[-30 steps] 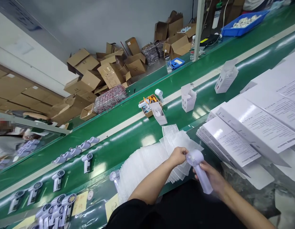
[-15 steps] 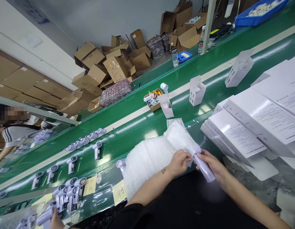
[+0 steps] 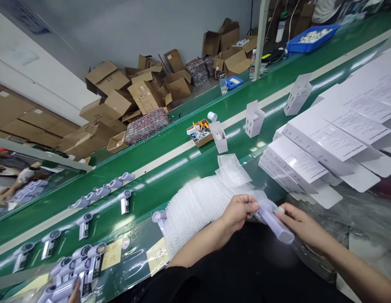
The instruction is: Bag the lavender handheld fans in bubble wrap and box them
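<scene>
In front of my body is a lilac handheld fan (image 3: 276,224), its handle slanting down to the right. A clear bubble wrap bag (image 3: 259,197) covers its upper part; how far down the bag reaches is hard to see. My left hand (image 3: 241,212) pinches the bag's edge on the left of the handle. On the other side, my right hand (image 3: 298,223) has its thumb and fingers closed on a whitish edge of the bag against the handle. A fanned stack of bubble wrap bags (image 3: 195,206) lies just left of my hands, with a loose bag (image 3: 233,168) on top.
White printed boxes (image 3: 296,162) are piled at the right. Open white boxes (image 3: 255,120) stand along the green conveyor belt (image 3: 170,168). More fans (image 3: 84,227) lie at the left, where another person's hand (image 3: 76,292) holds one. A small carton of parts (image 3: 200,134) sits beyond.
The wrapped fan has come off the stack, down and slightly right towards my body. My right hand has shifted from gripping the handle to pinching the bag beside it. The view has turned slightly right.
</scene>
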`<state>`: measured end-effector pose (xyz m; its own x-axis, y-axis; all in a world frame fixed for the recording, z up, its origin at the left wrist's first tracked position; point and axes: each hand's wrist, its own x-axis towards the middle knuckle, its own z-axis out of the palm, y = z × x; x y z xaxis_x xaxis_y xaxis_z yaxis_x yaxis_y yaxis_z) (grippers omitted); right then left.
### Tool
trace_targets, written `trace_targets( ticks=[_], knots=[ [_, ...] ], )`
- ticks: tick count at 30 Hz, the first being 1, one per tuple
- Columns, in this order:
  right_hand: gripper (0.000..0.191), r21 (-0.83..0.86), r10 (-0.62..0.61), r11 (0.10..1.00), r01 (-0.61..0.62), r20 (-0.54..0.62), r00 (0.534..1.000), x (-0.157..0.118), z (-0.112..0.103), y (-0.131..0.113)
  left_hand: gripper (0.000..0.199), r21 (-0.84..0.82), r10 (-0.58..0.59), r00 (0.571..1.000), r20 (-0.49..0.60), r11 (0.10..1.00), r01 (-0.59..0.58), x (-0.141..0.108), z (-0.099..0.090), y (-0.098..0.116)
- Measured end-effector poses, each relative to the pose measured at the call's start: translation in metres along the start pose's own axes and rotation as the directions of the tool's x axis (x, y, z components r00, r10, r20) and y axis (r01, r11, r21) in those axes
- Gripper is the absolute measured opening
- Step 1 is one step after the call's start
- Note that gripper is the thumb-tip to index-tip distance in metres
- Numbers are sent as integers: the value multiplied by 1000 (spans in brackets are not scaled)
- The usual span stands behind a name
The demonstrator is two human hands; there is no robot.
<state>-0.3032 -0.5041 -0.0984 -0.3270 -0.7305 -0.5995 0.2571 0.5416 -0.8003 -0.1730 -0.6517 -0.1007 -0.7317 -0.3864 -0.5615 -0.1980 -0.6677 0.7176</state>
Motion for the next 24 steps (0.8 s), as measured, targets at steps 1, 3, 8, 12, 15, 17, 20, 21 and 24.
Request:
trace_targets(
  ticks=[1,3,8,12,15,17,20,21,24],
  knots=[
    [31,-91,-74,993,71,-30,997,-9,-3,-4,37,-15,-4,999,42,1000,5,-10,3,3],
    [29,-164,-161,974,155,-27,987,-25,-7,-14,36,-1,31,991,127,1000,-31,-30,5,10],
    [29,27,-174,984,174,23,984,-46,5,-37,54,225,269,917,295,913,-340,-58,-14,34],
    [26,293,-216,936,196,37,976,-45,43,-46,114,489,357,801,481,649,-583,-52,-30,38],
    [33,402,-259,876,266,-73,963,-39,56,-46,77,527,388,799,460,605,-597,-44,-29,21],
    [53,344,-264,856,385,-349,899,-30,45,-40,47,501,467,828,309,660,-560,-41,-29,9],
    [86,276,-141,852,445,-697,703,-4,11,-25,36,426,497,861,107,759,-492,-42,-35,4],
    [86,340,-72,836,430,-710,701,7,3,-20,36,397,492,868,72,784,-477,-43,-40,5],
    [58,446,-9,730,518,-752,659,33,-1,-8,37,284,502,865,-15,831,-478,-49,-58,18]
  ],
)
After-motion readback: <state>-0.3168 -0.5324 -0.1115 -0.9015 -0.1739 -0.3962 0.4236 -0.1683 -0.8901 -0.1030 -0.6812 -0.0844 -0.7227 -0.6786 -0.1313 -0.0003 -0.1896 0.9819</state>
